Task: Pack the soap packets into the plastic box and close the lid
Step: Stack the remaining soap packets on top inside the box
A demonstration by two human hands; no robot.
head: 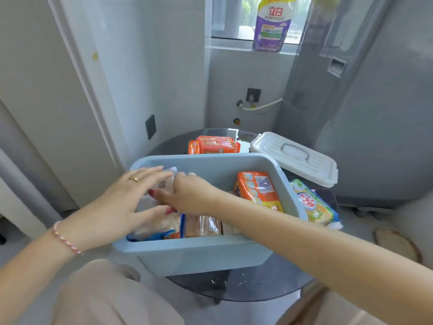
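Packing is partway: both hands, left (121, 202) and right (189, 195), press a clear soap packet (164, 184) into the blue plastic box (199, 254) at the counter's (234, 287) near edge, orange packets (214, 144) and white lid (295, 158) waiting behind.

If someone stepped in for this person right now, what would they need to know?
Left hand and right hand are both inside the blue box, pressing a pale packet at its left end.
Several packets already sit inside, an orange packet leaning on the right wall.
Still outside: the orange stack behind the box and a green-yellow packet to its right.
The white lid lies off, behind right.
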